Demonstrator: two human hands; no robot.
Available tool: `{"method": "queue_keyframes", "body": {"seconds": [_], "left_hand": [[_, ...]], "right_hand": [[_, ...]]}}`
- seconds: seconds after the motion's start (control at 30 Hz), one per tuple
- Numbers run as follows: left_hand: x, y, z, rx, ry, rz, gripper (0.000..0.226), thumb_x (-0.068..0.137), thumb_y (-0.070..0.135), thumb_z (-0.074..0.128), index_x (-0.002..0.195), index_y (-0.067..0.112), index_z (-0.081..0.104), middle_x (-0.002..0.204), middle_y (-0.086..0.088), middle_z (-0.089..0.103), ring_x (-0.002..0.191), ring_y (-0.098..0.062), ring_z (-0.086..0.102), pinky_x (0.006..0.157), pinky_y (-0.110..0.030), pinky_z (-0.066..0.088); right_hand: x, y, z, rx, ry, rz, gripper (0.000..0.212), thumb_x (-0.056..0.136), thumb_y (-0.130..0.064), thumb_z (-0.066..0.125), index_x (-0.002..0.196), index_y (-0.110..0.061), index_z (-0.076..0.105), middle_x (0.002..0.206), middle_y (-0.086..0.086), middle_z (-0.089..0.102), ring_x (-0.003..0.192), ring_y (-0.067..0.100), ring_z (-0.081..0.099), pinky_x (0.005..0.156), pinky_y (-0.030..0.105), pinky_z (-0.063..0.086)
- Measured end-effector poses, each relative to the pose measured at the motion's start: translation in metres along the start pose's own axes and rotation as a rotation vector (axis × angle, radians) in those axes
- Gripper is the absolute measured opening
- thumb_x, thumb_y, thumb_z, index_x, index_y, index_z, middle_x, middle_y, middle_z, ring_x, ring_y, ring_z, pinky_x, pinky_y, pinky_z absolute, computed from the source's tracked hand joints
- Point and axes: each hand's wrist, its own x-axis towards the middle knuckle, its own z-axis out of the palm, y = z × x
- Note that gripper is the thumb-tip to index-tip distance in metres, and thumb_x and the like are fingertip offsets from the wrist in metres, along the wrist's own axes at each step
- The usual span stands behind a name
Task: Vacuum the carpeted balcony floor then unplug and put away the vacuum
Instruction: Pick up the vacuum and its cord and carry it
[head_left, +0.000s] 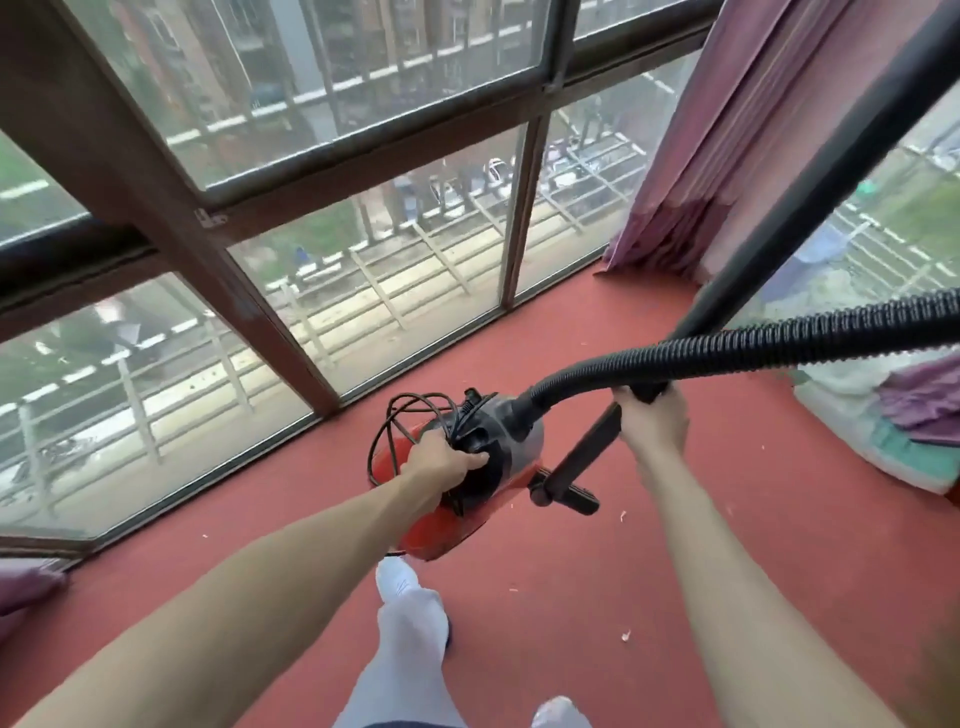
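- Nearest to me are two legs in pale grey trousers (410, 649), stepping over the red carpeted balcony floor (649, 519).
- Both of my bare forearms reach forward from the bottom corners.
- My left hand (441, 465) has its fingers curled round the black top handle of the red and grey canister vacuum cleaner (467, 478); it also traps strands of the black power cord (405, 421) against that handle.
- I see the cord looping loosely over the rear of the vacuum, on the window side.
- The vacuum sits tilted, just ahead of my front foot; I cannot tell whether it touches the carpet or hangs clear of it.
- My right hand (652, 421) is closed round the black wand handle where the ribbed black flexible hose (727, 353) joins it.
- The hose curves from the vacuum's front end up and off to the right edge.
- A straight black wand tube (810, 171) rises from my right hand toward the upper right corner.
- A black nozzle attachment (569, 470) lies just beside the vacuum's right flank.
- Small pale scraps (626, 635) dot the carpet near my right arm.
- Dark brown framed floor-length windows (322, 218) line the left; a pink curtain (769, 119) hangs in the far corner.
- Folded bedding (883, 431) lies at the right edge.
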Motion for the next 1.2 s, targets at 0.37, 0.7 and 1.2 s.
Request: {"method": "queue_keyframes", "body": {"seconds": [0.37, 0.7, 1.2], "left_hand": [[-0.141, 0.098, 0.189, 0.121, -0.135, 0.21, 0.035, 0.072, 0.025, 0.084, 0.097, 0.011, 0.064, 0.092, -0.006, 0.067, 0.076, -0.019, 0.062, 0.068, -0.029, 0.053], [-0.191, 0.169, 0.342, 0.275, -0.313, 0.246, 0.04, 0.067, 0.025, 0.087, 0.092, 0.001, 0.067, 0.083, -0.009, 0.068, 0.071, -0.023, 0.064, 0.059, -0.027, 0.05], [-0.098, 0.296, 0.488, 0.288, -0.38, 0.172, 0.047, 0.061, 0.032, 0.089, 0.098, 0.012, 0.068, 0.089, -0.005, 0.073, 0.079, -0.022, 0.07, 0.074, -0.034, 0.059]], "right_hand": [[0.018, 0.086, -0.282, 0.067, 0.198, 0.075, 0.022, 0.083, -0.034, 0.068, 0.096, -0.023, 0.055, 0.095, 0.003, 0.066, 0.097, 0.035, 0.066, 0.082, 0.051, 0.057], [0.043, 0.161, -0.444, 0.099, 0.435, 0.263, 0.027, 0.082, -0.037, 0.068, 0.102, -0.018, 0.063, 0.103, 0.01, 0.07, 0.096, 0.035, 0.067, 0.085, 0.047, 0.056], [0.256, 0.163, -0.514, -0.043, 0.349, 0.354, 0.032, 0.081, -0.038, 0.072, 0.106, -0.021, 0.06, 0.113, 0.01, 0.068, 0.107, 0.035, 0.064, 0.093, 0.049, 0.053]]}}
